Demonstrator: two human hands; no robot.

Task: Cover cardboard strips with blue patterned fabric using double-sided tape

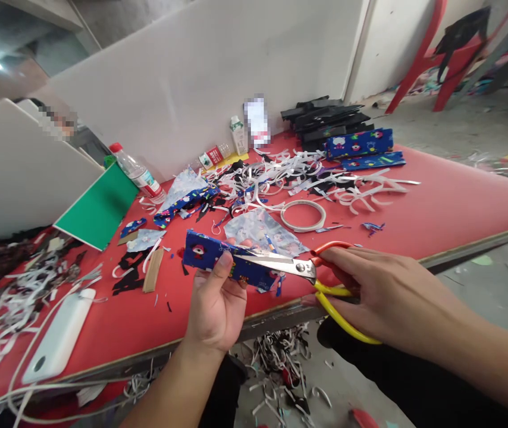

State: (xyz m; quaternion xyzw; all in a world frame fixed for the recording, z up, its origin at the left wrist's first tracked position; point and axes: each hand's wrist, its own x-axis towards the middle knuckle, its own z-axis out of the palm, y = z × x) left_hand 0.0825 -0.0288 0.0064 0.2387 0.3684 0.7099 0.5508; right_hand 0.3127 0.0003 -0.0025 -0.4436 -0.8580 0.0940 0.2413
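Observation:
My left hand (218, 303) grips a folded blue printed fabric piece (209, 254), thumb on top, just over the front edge of the red table. In my right hand (365, 279) is a pair of scissors (301, 267) with one orange and one yellow handle. Their blades point left and lie along the upper part of the blue fabric; the blade tips end close to my left thumb. A small blue scrap (279, 284) hangs by the fabric's right end. Pale blue patterned fabric (265, 229) lies on the table behind my hands.
White and black strips (272, 175) cover the middle of the red table (450, 196), beside a tape roll (303, 216). Behind are a bottle (140, 175), stacked black pieces (325, 119) and folded blue fabric (358, 144). At left lie a white power bank (60, 336) with cable and a green board (100, 205).

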